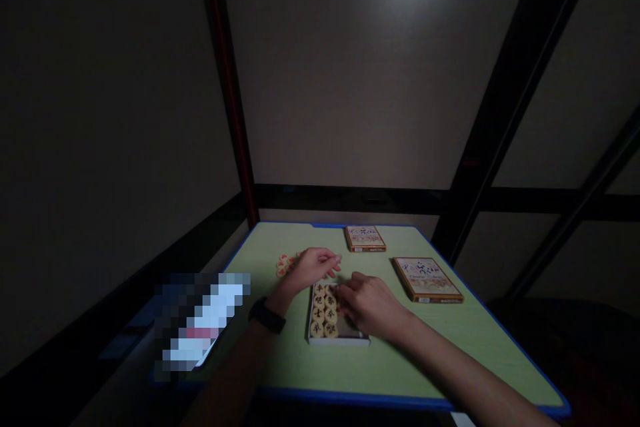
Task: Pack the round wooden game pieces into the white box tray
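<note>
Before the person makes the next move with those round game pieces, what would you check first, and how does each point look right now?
1. The white tray lies flat on the green table, away from its edge: ok.
2. The round pieces in the tray sit in tidy rows: ok.
3. Free room in the tray: the right hand covers that side: cannot tell.
4. A piece between the fingers of the left hand: too dim: cannot tell.
5. The loose pieces lie right beside the left hand: ok.
6. The two printed boxes lie apart from both hands: ok.
</note>
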Demonstrator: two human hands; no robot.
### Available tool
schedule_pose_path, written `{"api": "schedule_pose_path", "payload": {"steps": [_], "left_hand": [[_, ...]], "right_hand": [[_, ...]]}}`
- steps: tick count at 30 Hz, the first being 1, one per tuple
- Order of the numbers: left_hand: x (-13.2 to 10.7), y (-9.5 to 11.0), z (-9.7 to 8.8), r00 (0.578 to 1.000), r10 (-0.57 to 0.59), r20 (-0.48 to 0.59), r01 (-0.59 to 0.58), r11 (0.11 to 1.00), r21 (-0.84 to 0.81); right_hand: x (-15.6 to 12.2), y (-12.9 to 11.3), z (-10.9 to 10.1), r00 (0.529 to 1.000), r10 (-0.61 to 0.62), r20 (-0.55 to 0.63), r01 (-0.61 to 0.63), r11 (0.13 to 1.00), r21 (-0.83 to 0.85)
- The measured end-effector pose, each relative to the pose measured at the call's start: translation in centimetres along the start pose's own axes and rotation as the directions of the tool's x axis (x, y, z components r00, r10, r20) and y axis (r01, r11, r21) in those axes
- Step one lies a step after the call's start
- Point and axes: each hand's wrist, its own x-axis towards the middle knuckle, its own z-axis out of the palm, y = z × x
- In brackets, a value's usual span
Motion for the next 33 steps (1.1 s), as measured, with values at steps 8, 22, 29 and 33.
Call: {"api": "schedule_pose_path", "payload": {"steps": [8, 22, 29, 33], "left_hand": [[0.1, -0.1, 0.0, 1.000, -0.011, -0.002, 0.011, 1.000, 0.015], [0.0, -0.3, 0.0, 1.000, 0.008, 0.001, -0.008, 1.000, 0.021], [0.2, -0.3, 0.1, 1.000, 0.002, -0.010, -0.001, 1.000, 0.025], [0.1, 1.0, -1.0, 0.996, 0.029, -0.088, -0.024, 0.998, 0.065]], "right_hand": [[-0.2, 0.0, -0.3, 0.999, -0.031, -0.006, 0.031, 0.998, 0.049], [-0.1, 1.0, 0.0, 0.999, -0.027, -0.047, 0.031, 0.996, 0.079], [0.0, 1.0, 0.3, 1.000, -0.017, -0.018, 0.018, 0.998, 0.067], [0.1, 1.1, 0.4, 1.000, -0.021, -0.024, 0.023, 0.998, 0.066]]}}
